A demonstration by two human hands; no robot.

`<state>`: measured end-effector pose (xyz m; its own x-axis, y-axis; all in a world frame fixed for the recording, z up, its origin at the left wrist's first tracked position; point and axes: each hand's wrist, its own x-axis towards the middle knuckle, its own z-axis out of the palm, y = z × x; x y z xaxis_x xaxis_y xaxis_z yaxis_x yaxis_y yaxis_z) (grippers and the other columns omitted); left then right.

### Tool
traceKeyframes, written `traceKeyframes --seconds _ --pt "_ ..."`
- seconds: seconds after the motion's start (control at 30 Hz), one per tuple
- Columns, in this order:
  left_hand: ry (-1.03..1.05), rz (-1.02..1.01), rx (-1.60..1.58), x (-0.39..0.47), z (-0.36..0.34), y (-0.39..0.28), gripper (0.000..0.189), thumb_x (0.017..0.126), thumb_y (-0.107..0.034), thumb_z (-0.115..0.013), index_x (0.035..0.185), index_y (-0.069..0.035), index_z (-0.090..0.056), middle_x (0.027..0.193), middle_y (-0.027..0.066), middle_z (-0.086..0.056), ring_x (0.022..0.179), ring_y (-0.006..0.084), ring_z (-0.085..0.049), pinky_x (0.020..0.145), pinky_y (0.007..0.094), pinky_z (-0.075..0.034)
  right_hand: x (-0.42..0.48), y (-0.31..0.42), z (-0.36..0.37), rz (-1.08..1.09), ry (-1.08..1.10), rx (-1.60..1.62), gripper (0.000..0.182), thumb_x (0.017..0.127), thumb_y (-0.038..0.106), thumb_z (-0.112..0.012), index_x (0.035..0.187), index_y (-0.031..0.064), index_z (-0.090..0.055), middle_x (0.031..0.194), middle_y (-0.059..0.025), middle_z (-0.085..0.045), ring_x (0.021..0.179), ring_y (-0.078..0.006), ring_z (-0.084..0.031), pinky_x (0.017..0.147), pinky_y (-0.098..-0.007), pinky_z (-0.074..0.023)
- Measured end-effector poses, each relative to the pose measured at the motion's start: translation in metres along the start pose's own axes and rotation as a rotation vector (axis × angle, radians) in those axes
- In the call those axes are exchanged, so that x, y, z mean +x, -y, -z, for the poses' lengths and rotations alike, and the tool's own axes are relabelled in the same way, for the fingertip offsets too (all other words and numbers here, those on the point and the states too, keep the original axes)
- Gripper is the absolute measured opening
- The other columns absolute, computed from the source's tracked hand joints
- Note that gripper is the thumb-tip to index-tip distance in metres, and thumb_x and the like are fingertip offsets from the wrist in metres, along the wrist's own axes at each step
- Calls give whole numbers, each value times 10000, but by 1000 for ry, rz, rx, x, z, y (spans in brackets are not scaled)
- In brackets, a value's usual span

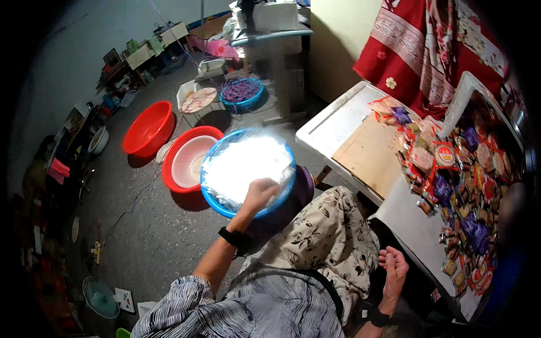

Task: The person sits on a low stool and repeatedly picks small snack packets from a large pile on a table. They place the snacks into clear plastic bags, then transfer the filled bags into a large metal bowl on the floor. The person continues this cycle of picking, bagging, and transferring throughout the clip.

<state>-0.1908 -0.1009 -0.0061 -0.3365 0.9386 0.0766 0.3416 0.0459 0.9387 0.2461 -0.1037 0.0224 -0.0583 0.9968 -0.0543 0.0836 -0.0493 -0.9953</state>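
Note:
My left hand reaches over the near right part of a blue plastic basin. Its fingers are curled down, and glare hides whether they grip anything. Crinkled clear plastic film or bags fill the basin, washed out by bright light. Beside my lap, close to the table's near edge, my right hand is loosely bent with nothing visible in it. To its right, a heap of small wrapped snacks, in red, purple and clear packets, lies on the white table.
Two red basins stand on the floor left of the blue one; the nearer contains a pale basket. Behind are a round stool and a blue basket of purple strands. Cardboard covers part of the table. A fan stands lower left.

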Motion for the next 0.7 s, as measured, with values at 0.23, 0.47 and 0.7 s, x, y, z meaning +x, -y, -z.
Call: traceKeyframes --seconds 0.23,0.47,0.7 --pt "-163 -44 1035 21 36 29 186 703 -196 -700 780 -28 -680 828 142 -587 737 306 -591 676 417 -481 4 -5 -15 -65 22 -58 330 928 222 -558 1113 -50 -585 942 -109 -657 798 -138 -608 712 -283 -509" --pt "-260 -171 878 21 30 59 94 701 -127 -621 679 -37 -639 688 120 -570 711 328 -578 642 427 -472 2 -9 -18 -74 4 -38 317 929 215 -557 1106 -47 -589 930 -113 -659 787 -136 -610 705 -282 -510" --pt "-248 -360 812 5 27 24 31 728 -51 -586 714 -43 -611 693 110 -544 688 310 -565 595 407 -459 6 0 -33 -104 59 -11 304 929 207 -560 1094 -46 -593 922 -110 -664 780 -127 -610 695 -260 -501"
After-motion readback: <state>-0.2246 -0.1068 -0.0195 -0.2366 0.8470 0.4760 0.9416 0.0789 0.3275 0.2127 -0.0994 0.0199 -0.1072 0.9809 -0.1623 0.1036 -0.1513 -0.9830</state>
